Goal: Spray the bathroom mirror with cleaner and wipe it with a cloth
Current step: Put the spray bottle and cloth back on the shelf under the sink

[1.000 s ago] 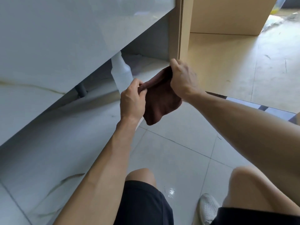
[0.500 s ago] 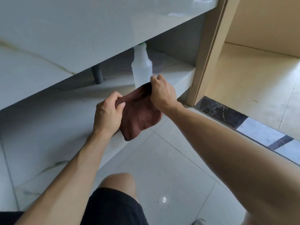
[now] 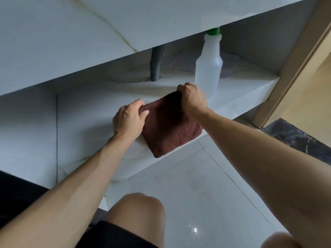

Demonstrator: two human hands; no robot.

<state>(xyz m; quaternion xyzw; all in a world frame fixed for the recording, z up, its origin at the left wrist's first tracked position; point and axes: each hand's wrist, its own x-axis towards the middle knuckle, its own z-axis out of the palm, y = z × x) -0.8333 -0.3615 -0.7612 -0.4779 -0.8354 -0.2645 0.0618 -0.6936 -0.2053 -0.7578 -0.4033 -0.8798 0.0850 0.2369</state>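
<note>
While both hands pinch the folded reddish-brown terry cloth (image 3: 170, 126) at its top corners over the pale marble shelf (image 3: 241, 93), the translucent white plastic spray bottle (image 3: 208, 68) stands upright at one o'clock, just beyond the right hand (image 3: 192, 99); the left hand (image 3: 129, 119) is farther.

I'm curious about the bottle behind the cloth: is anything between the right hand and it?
Nothing visible. The right hand pinches the folded brown cloth; the translucent white plastic spray bottle stands just beyond.
</note>
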